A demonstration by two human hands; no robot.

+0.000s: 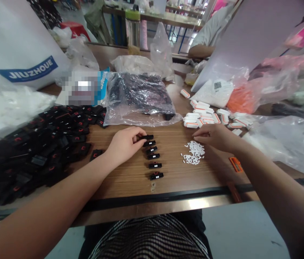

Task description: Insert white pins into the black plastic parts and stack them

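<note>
A checked garment (146, 239) sits nearest, at six o'clock, below the edge of the wooden worktop (125, 180).

As for containers, a clear bag (141, 95) at twelve o'clock holds dark parts — more than can be counted through the crinkled plastic. At two o'clock a labelled bag (213, 91) is filled with small white pieces, and beside it a pink-tinted bag (240, 100) shows orange ones. A big white sack (19, 39) stands at ten o'clock (printed JIUZHOUE), and a green-lidded bottle (133, 32) just short of twelve has something yellowish at its bottom.

Six black connectors (153, 156) form a column from the centre down towards six o'clock; at least five show white dots. The left hand (126, 142), at nine o'clock, has thumb and forefinger pinched on the left end of the topmost. At three o'clock the right hand (218, 136) hovers beside a pile of white pins (194, 153), too many to count; whether its fingers are together or apart I cannot tell.

One orange frame (236, 164) lies between three and four o'clock, one lone black part (96, 154) between eight and nine — near an uncountable black heap (41, 147).
</note>
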